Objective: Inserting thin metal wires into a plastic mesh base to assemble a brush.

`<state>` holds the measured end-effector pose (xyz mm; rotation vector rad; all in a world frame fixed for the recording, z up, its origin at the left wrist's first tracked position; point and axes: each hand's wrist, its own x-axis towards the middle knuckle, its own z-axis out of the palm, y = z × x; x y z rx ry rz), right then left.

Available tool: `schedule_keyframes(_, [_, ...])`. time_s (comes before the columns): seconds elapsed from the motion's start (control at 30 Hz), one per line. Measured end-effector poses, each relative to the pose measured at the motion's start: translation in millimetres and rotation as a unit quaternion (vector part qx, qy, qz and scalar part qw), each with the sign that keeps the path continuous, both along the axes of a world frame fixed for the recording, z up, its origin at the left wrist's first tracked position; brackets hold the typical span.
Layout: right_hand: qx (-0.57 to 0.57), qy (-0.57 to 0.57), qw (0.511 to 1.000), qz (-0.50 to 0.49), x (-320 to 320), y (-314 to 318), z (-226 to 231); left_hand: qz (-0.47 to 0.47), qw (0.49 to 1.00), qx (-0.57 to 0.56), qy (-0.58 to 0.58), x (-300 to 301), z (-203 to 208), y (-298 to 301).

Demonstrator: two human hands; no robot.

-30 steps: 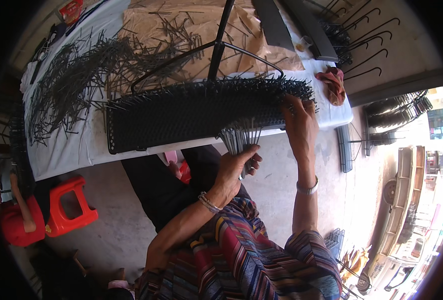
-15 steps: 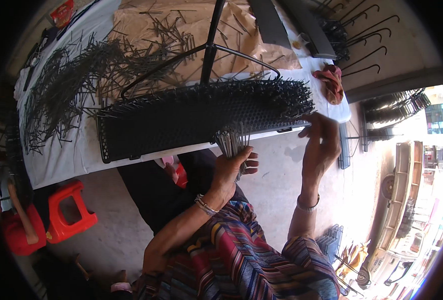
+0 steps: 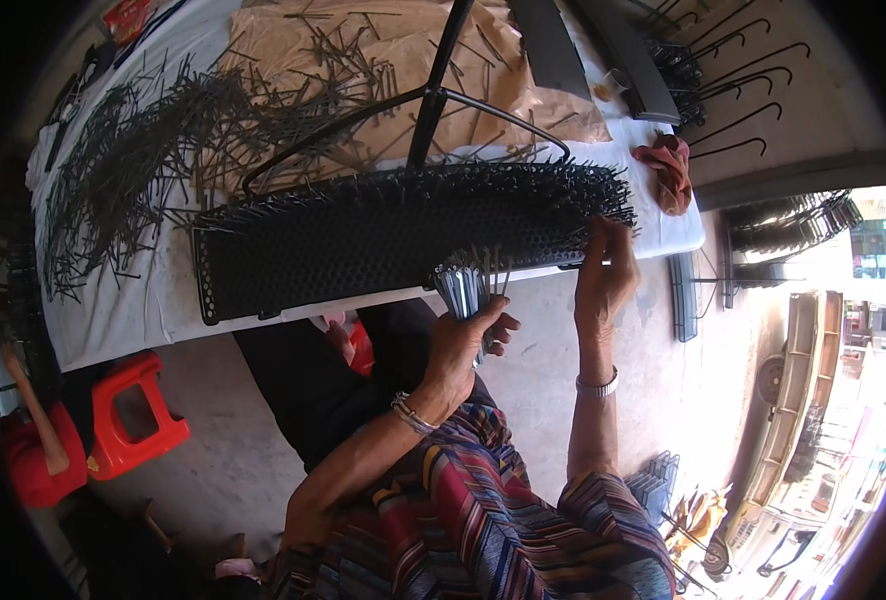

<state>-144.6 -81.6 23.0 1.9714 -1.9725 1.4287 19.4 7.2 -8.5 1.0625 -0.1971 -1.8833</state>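
Observation:
My left hand (image 3: 455, 352) is closed around a bundle of thin metal rods (image 3: 466, 285), whose ends fan upward in front of the panel. A long black perforated panel (image 3: 333, 255) lies along the near edge of the table. Many dark rods (image 3: 563, 185) stick up along its far side, most thickly at the right end. There my right hand (image 3: 606, 280) is raised, its fingertips pinched together among the rods at the panel's edge. What those fingers hold, if anything, is too small to tell.
A black tubular frame (image 3: 431, 110) rises behind the panel. Loose rods (image 3: 133, 160) are heaped on the white-covered table (image 3: 113, 325) and on brown paper (image 3: 293, 40). A reddish cloth (image 3: 670, 172) lies at the right corner. A red stool (image 3: 138, 420) stands at lower left.
My right hand has moved left and slightly up, from beyond the panel's right end to its edge, and its fingers have come together. My left hand still grips the rods.

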Motion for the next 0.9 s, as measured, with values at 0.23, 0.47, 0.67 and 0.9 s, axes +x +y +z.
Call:
schedule_keyframes(0.23, [0.017,0.228,0.973,-0.016,2,8,20,-0.022,1.000,-0.006,0.017,0,8,0])
schedule_keyframes(0.47, [0.131,0.041,0.990,0.040,16,42,30,-0.046,0.998,-0.024,0.021,1,12,3])
schedule_keyframes(0.67, [0.281,-0.122,0.944,0.125,19,58,36,-0.097,0.995,-0.026,0.001,-2,20,3])
schedule_keyframes(0.9, [0.033,-0.045,0.998,0.010,10,45,68,-0.034,0.999,-0.002,0.026,-3,7,-4])
